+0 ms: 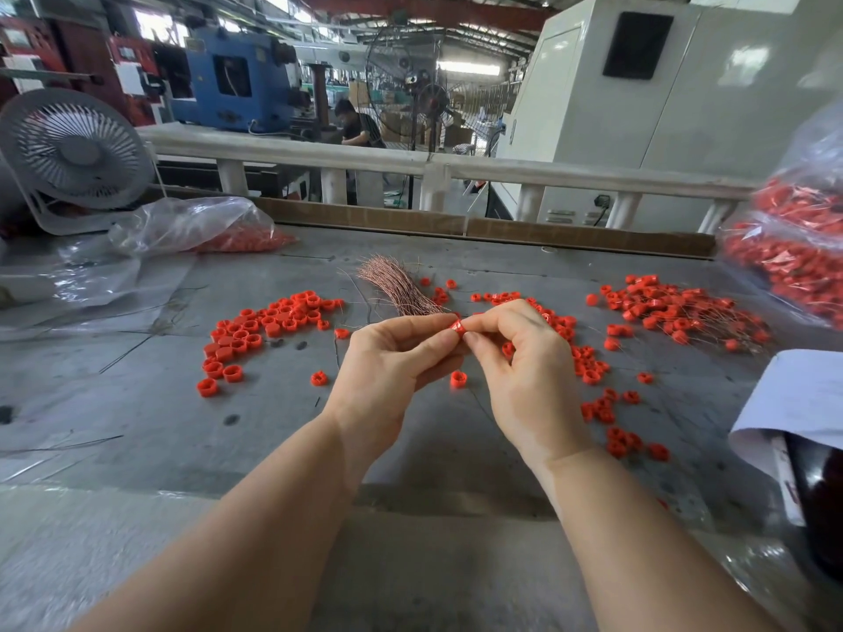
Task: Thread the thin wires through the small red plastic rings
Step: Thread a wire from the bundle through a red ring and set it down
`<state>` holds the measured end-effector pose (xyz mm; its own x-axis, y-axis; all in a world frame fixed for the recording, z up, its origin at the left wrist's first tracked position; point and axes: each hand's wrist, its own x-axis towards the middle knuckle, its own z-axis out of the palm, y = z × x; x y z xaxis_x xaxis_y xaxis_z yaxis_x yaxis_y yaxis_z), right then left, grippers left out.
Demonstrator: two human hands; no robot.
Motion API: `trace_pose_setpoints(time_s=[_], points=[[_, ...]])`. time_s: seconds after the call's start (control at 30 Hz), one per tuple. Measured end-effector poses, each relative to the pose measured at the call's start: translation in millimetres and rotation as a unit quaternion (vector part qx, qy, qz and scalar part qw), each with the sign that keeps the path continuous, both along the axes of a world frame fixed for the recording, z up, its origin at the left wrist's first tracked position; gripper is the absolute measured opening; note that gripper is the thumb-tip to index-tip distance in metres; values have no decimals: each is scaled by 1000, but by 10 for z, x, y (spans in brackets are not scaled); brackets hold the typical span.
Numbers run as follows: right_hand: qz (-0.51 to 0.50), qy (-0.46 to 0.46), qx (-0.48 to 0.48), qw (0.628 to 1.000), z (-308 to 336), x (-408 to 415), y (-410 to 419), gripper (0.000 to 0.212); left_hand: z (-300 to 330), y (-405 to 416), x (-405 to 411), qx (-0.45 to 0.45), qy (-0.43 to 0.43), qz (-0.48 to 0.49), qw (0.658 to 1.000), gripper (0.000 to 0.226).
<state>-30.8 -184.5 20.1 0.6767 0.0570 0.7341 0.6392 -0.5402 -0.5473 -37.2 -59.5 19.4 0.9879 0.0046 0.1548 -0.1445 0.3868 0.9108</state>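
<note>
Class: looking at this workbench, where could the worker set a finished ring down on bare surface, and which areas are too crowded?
Bare table lies near-left, below the left ring pile, and under the forearms. Crowded: the wire bundle, the wired rings far right, the loose rings beside the right hand.

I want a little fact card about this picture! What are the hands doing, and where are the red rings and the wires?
left hand: pinches the small red plastic ring
right hand: pinches the same ring from the other side
bundle of thin coppery wires: lies on the grey table, behind the hands
loose red rings: heaped to the left
red rings with wires in them: heaped to the right
clear plastic bag of red rings: far right edge
</note>
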Motion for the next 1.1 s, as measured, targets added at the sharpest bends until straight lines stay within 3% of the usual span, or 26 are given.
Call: trace_pose_setpoints(time_s=[0.3, 0.73, 1.1], points=[[15, 9, 6, 1000, 9, 4, -6, 9, 19, -14, -10, -8, -12, 14, 1000, 16], [6, 21, 17, 1000, 11, 23, -13, 8, 3, -53, -14, 68, -61, 67, 994, 20], [30, 38, 33, 998, 6, 38, -32, 11, 18, -31, -26, 17, -34, 38, 999, 18]])
